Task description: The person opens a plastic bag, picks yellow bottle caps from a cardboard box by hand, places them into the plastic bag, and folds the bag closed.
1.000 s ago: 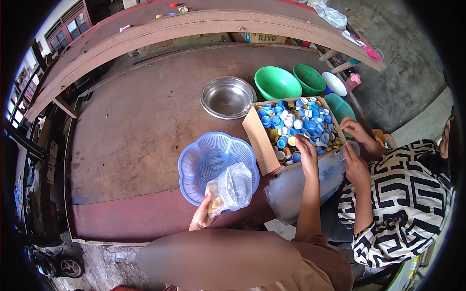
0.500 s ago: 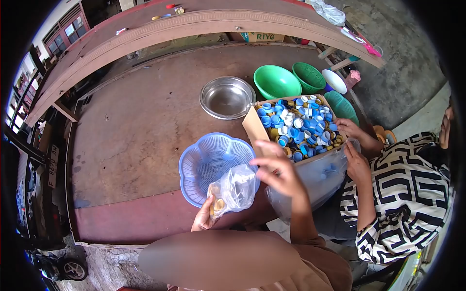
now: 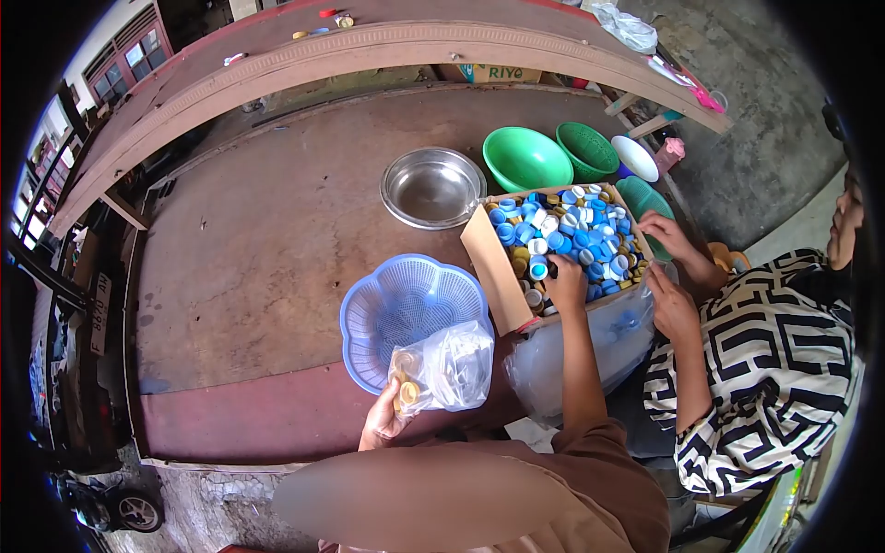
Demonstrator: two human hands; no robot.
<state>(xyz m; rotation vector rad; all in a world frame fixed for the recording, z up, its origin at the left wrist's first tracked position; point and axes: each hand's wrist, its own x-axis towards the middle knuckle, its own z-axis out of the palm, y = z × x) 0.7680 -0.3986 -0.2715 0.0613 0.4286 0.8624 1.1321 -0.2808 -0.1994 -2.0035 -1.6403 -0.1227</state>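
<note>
- Presently the right hand (image 3: 568, 284) reaches into the near side of an open cardboard box (image 3: 491, 264), its fingertips down among blue, white and yellow plastic bottle caps (image 3: 599, 244); whether they have closed on one, I cannot tell.
- The left hand (image 3: 381, 419) is closed around the lower part of a clear plastic bag (image 3: 464, 362), with a few yellow caps (image 3: 409, 394) showing inside, above the near rim of a blue openwork plastic basket (image 3: 362, 318).
- The step in hand looks like picking caps out of the mixed heap; the next move seems to call for a fingertip pinch on a single cap, with the bag kept steady and its mouth reachable.
- Just right of the box, a co-worker's near hand (image 3: 676, 306) is at the edge of a larger clear bag (image 3: 567, 364), and the co-worker's far hand (image 3: 671, 232) is by the box's right side.
- Farther out, a stainless-steel basin (image 3: 433, 187) sits left of a bright green bowl (image 3: 527, 159), both on the far side of the brown tabletop (image 3: 249, 267).
</note>
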